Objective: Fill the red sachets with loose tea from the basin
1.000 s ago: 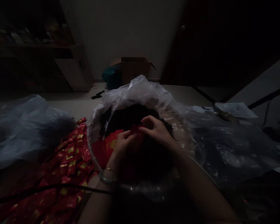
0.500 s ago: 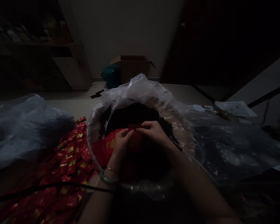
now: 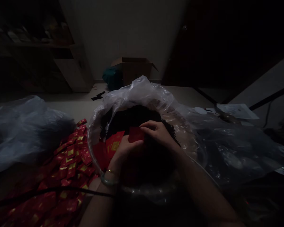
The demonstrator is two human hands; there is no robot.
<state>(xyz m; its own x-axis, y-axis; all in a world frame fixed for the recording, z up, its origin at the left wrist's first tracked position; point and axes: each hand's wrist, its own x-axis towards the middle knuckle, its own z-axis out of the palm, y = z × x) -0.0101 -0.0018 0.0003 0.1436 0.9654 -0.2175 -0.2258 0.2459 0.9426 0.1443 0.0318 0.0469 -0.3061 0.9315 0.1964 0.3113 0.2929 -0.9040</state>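
Over a round basket [image 3: 91, 148] lined with clear plastic, my left hand [image 3: 127, 148] grips a small red packet [image 3: 135, 135] at its lower left side, thumb across the front. At the packet's upper right corner, my right hand [image 3: 156, 130] pinches with thumb and fingertips. Dark, loose, leaf-like stuff [image 3: 137, 113] fills the back of the basket. Several red packets with gold marks [image 3: 115, 143] lie inside on the left, close to my left wrist. The basket's near part is too dark to make out.
A heap of small red and gold packets [image 3: 72, 167] spreads left of the basket, beside a clear plastic bag [image 3: 30, 126]. More clear plastic [image 3: 236, 151] lies to the right. An open cardboard box [image 3: 136, 71] and a teal bag [image 3: 112, 78] stand by the wall.
My left hand has slid down the packet, its thumb now lower and flatter. More of the packet's red face shows. My right hand keeps its place at the top corner.
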